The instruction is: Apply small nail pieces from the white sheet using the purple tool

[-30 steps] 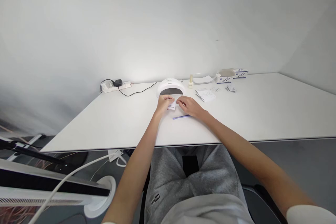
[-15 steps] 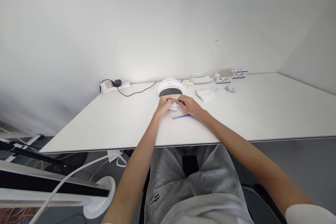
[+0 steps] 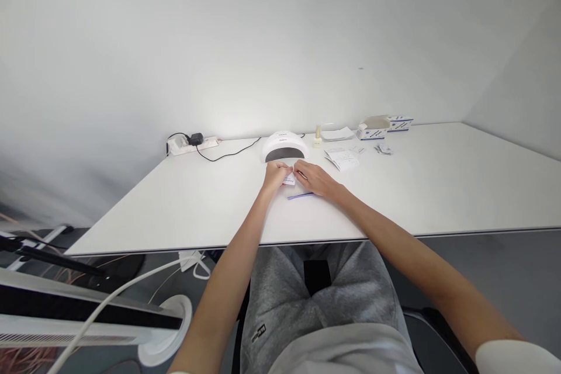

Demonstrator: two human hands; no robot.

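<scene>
A pale wall rises behind the table, and the busy spot is near the middle of that white top. The lamp, a white dome with a dark opening, stands just beyond the hands; a sudden slip could, I think, drive the knuckles into it. The left hand pinches the packet between thumb and fingers, over the table and in front of the lamp. The right hand has its fingers curled in, tips bunched at the packet's upper right corner; whether they grip it, I can't tell. Should both pull on so small a hold, my guess is the packet could slip loose or rip askew. The blue stick lies just beside the right hand, and a sweep of that wrist could knock it aside. The bottle, narrow and upright, might tip at a wider swing. As for the packet, it's small, flat, white and tilted, with dark print too fine to read surely, and partly hidden by the left hand.
</scene>
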